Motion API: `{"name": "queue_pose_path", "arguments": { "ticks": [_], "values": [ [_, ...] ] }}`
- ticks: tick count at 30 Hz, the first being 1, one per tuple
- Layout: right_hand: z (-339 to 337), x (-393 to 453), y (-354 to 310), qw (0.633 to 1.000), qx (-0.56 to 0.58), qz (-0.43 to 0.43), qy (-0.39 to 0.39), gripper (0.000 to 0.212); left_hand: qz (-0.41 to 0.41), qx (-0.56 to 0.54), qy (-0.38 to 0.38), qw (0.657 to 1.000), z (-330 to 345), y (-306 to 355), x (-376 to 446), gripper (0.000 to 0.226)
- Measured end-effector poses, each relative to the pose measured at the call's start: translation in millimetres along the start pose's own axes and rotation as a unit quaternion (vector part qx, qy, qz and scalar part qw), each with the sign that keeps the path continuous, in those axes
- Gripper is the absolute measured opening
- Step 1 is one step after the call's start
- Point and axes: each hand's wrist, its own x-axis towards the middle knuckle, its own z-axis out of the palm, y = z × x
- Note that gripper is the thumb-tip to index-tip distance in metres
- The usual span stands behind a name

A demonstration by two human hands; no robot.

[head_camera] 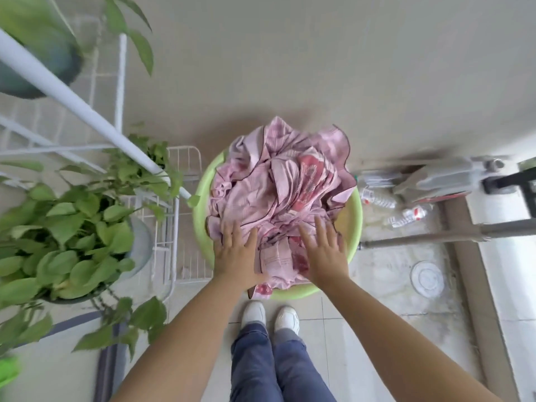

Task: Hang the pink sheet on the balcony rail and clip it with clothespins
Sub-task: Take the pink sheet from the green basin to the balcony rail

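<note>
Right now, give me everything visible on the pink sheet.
The pink sheet is a crumpled heap of thin woven-looking fabric, pale pink with fine stripes, dark piping along the edges and a deeper pink-red patterned patch. It fills the green basin on the floor, piled above the rim, one corner spilling over the near edge. The left hand and right hand lie on its near side, fingers spread. Whether it is wet cannot be told.

The sheet (278, 195) lay heaped in a basin (355, 216) on the floor (333, 329), plants (63, 227) left, bottles (406, 216) right.
</note>
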Motion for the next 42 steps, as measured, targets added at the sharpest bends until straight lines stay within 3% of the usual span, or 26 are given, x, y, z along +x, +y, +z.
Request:
{"name": "queue_pose_path", "arguments": {
  "ticks": [3, 6, 12, 20, 22, 25, 27, 29, 33, 35, 37, 42],
  "values": [
    [2, 33, 6, 0.999, -0.004, -0.028, 0.047, 0.099, -0.021, -0.021, -0.006, 1.0, 19, 1, 28, 0.114],
    [-7, 61, 6, 0.997, -0.003, -0.055, 0.058, 0.101, -0.04, -0.072, 0.014, 0.996, 31, 5, 49, 0.103],
    [-14, 86, -2, 0.991, 0.083, -0.035, 0.102, 0.025, -0.026, -0.099, 0.1, 0.99, 28, 4, 65, 0.033],
    [-47, 59, 2, 0.961, 0.183, -0.078, 0.192, 0.003, 0.01, -0.114, 0.121, 0.986, 9, 0, 38, 0.019],
    [-58, 46, 4, 0.958, 0.172, -0.089, 0.212, 0.008, 0.017, -0.111, 0.109, 0.988, 2, -3, 31, 0.022],
    [-69, 40, 12, 0.979, 0.09, -0.073, 0.168, 0.043, 0.026, -0.126, 0.084, 0.988, -8, -8, 30, 0.027],
    [-76, 46, 19, 0.989, 0.041, -0.028, 0.142, 0.067, 0.021, -0.176, 0.137, 0.975, -15, -9, 34, 0.028],
    [-77, 66, 24, 0.994, 0.02, -0.001, 0.103, 0.081, 0.018, -0.205, 0.178, 0.962, -14, -7, 45, 0.047],
    [-64, 109, 30, 0.998, 0.033, -0.001, 0.046, 0.063, -0.006, -0.096, 0.123, 0.988, 0, 7, 79, 0.091],
    [-61, 115, 30, 0.996, 0.025, -0.004, 0.084, 0.047, -0.011, -0.047, 0.115, 0.992, 4, 13, 93, 0.076],
    [-60, 112, 35, 0.995, 0.023, -0.002, 0.102, 0.04, 0.0, -0.044, 0.136, 0.99, 0, 13, 98, 0.04],
    [-77, 81, 48, 0.978, 0.129, -0.044, 0.157, 0.035, 0.032, -0.215, 0.195, 0.956, -35, 0, 78, 0.018]
  ]
}}
